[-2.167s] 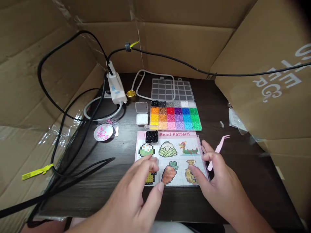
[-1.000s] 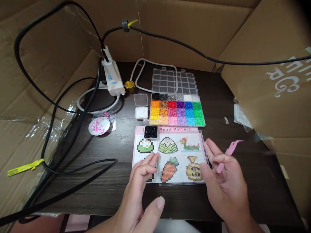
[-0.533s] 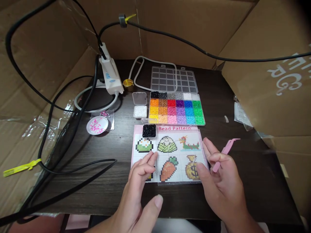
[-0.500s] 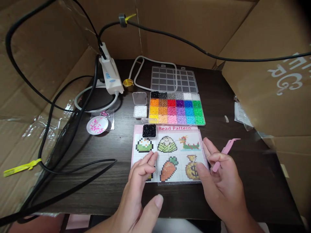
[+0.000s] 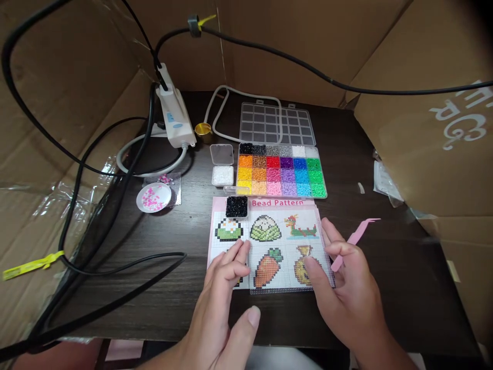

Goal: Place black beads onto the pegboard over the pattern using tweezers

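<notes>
My left hand (image 5: 225, 298) lies over the lower left of the bead pattern sheet (image 5: 277, 202), fingers extended and thumb apart, holding nothing. My right hand (image 5: 348, 288) is at the sheet's right edge, with pink tweezers (image 5: 358, 232) held among its fingers and the thumb over the money bag picture. A clear pegboard (image 5: 285, 290) covers much of the sheet. On the sheet's top left stands a small box of black beads (image 5: 236, 206). Behind it are a box of white beads (image 5: 222, 176) and a sorted tray of coloured beads (image 5: 283, 171).
A white dish with pink beads (image 5: 154, 198) overlaps a small pegboard (image 5: 176, 187) at left. A power strip (image 5: 177, 121), black cables (image 5: 127, 270) and a gold cup (image 5: 203, 131) are behind. Cardboard walls (image 5: 285, 31) surround the table. Plastic bags (image 5: 385, 182) lie at right.
My right hand has shifted slightly left with the tweezers, its thumb further over the money bag picture. My left hand is almost unmoved. The view has shifted slightly.
</notes>
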The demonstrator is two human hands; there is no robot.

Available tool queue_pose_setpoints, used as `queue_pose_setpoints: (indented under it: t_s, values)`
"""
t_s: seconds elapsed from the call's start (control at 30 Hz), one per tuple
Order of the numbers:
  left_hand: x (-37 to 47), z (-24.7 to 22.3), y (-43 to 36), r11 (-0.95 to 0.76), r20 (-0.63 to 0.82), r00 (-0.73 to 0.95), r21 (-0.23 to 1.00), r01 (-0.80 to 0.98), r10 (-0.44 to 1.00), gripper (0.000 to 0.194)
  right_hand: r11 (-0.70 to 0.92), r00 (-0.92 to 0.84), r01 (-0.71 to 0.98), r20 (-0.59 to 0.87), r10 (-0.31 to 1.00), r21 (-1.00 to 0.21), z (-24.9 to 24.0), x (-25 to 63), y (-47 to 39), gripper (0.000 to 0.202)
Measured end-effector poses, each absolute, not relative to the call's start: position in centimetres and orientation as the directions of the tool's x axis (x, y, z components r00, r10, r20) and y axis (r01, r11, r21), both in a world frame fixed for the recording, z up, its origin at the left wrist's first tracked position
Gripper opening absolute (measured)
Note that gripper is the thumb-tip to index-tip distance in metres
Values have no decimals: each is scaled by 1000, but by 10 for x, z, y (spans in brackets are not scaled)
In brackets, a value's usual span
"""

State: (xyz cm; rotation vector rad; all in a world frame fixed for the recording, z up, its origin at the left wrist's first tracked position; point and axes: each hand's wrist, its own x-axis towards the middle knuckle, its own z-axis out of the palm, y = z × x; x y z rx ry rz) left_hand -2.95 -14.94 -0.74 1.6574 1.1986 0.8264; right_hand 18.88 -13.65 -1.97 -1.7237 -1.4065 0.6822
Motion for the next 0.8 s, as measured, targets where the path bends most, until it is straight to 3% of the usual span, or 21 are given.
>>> queue_pose_setpoints:
  t_s: [0.8]
  values:
    - [-29, -5, -148, -72, -34, 301, 940, 335, 953, 36, -41, 227, 524, 93, 970, -851, -22, 188, -136, 29]
